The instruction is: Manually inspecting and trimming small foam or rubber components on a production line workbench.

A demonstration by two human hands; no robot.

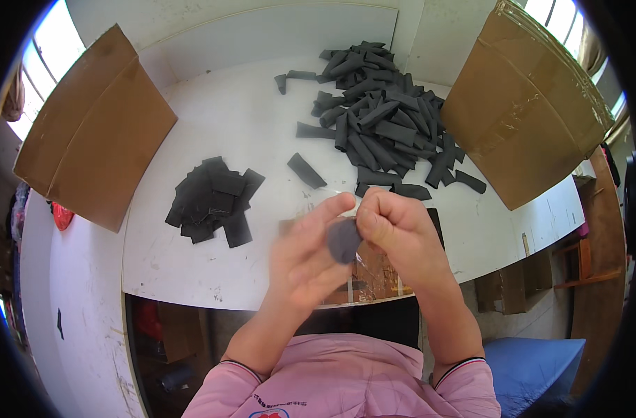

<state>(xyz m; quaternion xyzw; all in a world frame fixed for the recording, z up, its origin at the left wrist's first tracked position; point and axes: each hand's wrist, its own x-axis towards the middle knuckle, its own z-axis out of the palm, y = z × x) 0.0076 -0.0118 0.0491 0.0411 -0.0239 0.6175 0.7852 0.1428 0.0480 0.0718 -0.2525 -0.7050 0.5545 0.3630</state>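
In front of my chest, my right hand (401, 235) is closed, thumb and fingers pinching the edge of a dark grey fabric-like piece (343, 242). The piece shows a rounded outline between my two hands. Right beside it is my left hand (305, 254), fingers stretched out and somewhat blurred; whether its palm touches the piece I cannot tell. A loose dark grey tube (306, 171) lies on the white table just beyond my hands. Farther back on the right rises a big heap of similar tubes (380, 115). On the left, flat dark grey pieces (206, 198) lie in a loose pile.
Tall brown cardboard panels stand on the left (95, 132) and right (530, 104) of the white table (227, 118). Under my hands, a brown taped patch (377, 275) lies at the table's front edge. A blue bin (534, 369) is at the lower right.
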